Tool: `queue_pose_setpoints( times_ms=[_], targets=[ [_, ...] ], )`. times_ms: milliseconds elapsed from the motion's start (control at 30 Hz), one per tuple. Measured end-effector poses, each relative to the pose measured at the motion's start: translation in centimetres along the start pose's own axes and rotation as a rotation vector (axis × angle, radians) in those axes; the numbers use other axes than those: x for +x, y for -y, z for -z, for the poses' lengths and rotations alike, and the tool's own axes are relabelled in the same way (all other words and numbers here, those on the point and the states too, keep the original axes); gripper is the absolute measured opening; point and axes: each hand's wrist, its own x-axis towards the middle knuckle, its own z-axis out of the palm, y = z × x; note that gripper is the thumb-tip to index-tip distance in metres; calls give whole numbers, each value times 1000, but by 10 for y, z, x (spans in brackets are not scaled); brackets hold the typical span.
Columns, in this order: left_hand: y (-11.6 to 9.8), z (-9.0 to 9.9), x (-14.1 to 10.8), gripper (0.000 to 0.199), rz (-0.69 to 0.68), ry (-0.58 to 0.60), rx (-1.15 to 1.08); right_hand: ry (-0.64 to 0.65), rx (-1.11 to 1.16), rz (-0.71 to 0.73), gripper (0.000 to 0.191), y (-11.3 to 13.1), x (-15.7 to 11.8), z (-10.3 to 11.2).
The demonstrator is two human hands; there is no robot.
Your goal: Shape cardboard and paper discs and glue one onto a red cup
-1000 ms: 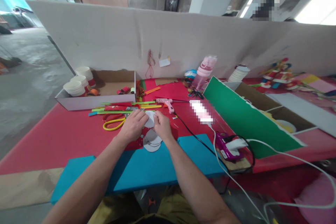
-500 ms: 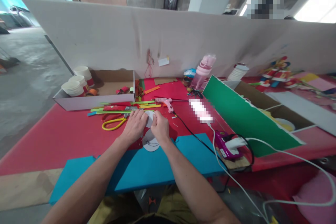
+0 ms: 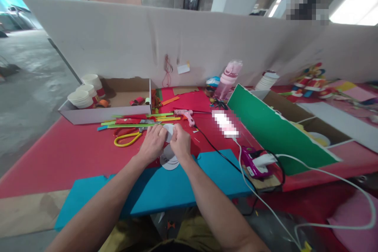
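A small white paper disc (image 3: 169, 132) is pinched between my two hands, upright over the red tabletop. My left hand (image 3: 153, 141) grips its left side, and my right hand (image 3: 180, 141) has its right edge between thumb and fingers. Just below them, several overlapping white discs (image 3: 169, 163) lie at the edge of the blue board (image 3: 159, 193). Yellow-and-red handled pliers (image 3: 128, 138) rest left of my left hand. Beyond my hands lies a pink glue gun (image 3: 185, 115), beside green and yellow strips (image 3: 168, 119).
An open box (image 3: 106, 116) with paper cups (image 3: 80, 99) stands at the left. At the right are a green-sided box (image 3: 271, 134), a purple power strip (image 3: 255, 165) with white and black cables, and a pink bottle (image 3: 227, 80) farther back.
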Motion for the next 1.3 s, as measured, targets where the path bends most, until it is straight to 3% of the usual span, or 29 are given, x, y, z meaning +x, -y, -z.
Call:
queue_pose_setpoints(
  times_ms=[300,500,633,833,1000,1167,1300],
  targets=[
    [-3,0,-1,14,11,10,-52,-9,-6,-13,22,0,1,1],
    [-12,-5,-3,17,-86,46,-190,-103,61,-49,26,-14,13,6],
    [-4,-3,-2,21,42,21,-296,-134,214,-35,29,-18,16,9],
    [14,0,-6,20,192,-119,-393,-56,397,-54,32,-14,11,7],
    [16,3,-4,14,204,-237,-494,-8,555,-93,31,-14,11,4],
    [15,5,-3,18,329,-196,-673,79,679,-126,30,-12,12,0],
    [15,1,-3,24,408,-151,-750,200,685,-39,26,-10,11,-3]
  ],
)
